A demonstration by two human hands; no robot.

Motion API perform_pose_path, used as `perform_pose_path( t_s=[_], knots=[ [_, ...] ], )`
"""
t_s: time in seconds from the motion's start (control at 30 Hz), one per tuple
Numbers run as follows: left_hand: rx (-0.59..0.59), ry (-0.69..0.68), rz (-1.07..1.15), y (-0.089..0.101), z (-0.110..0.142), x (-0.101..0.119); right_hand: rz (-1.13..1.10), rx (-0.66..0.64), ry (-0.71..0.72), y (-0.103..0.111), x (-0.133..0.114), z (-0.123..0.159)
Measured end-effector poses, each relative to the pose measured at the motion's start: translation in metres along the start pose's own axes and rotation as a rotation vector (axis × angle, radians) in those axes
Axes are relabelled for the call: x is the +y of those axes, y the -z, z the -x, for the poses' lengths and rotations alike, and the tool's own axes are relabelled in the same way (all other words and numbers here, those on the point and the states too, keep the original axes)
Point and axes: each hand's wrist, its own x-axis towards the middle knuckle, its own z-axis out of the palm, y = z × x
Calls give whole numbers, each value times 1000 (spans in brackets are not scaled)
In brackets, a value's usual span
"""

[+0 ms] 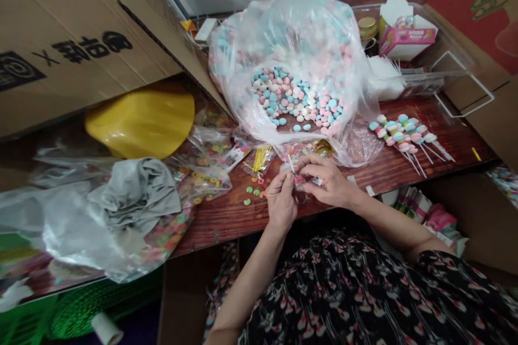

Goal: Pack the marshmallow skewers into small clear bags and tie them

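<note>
My left hand (282, 200) is closed in a pinch near the table's front edge, with a thin white stick (291, 163) poking up from its fingertips. Close against it, my right hand (328, 182) has its fingers bent in toward the same spot. A small pinkish bit shows between the two hands, but what the right fingers grip is mostly hidden. Just left of the hands lie several loose ring candies (253, 191), green and orange. Behind them is a small packet of yellow twist ties (261, 159).
A big clear bag of pastel candies (291, 27) lies open at the back. To the right rest several candy skewers (404, 132) and a plastic bin (453, 59). Cardboard box (81, 38), yellow sheet (141, 121), grey cloth (135, 194) and candy bags crowd the left.
</note>
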Motion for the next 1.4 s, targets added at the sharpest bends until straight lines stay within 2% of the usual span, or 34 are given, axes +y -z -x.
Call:
perform_pose_path(
  t_s=[0.1, 0.27, 0.4, 0.47, 0.57, 0.7, 0.8, 0.87, 1.0, 1.07, 1.23, 1.4],
  knots=[
    [-65, -56, -78, 6, 3, -6, -74, 53, -84, -8, 2, 9],
    [-143, -5, -217, 27, 8, -11, -193, 96, -197, -13, 7, 20],
    [-142, -103, -341, 35, 9, -11, -431, 115, -415, -15, 10, 21],
    [-149, -144, -360, 35, 10, -11, -463, 104, -456, -18, 11, 22],
    [-148, -119, -300, 32, 13, -13, -363, 169, -385, -24, 10, 25],
    [-75, 84, -111, 26, 17, -15, -185, 271, -200, -31, 4, 28],
    [-98, 218, -80, 23, 20, -12, -61, 348, -116, -33, 3, 29],
    [-163, 181, -183, 24, 21, -8, -8, 378, -92, -34, 3, 30],
    [-312, 8, -494, 29, 21, -3, 34, 376, -56, -35, 3, 31],
    [-336, 37, -517, 30, 21, -6, 12, 382, -63, -35, 3, 32],
    [-321, 239, -367, 30, 25, -20, -39, 451, -57, -37, 8, 35],
    [-307, 181, -431, 29, 27, -20, 43, 495, 55, -40, 13, 37]
  ],
)
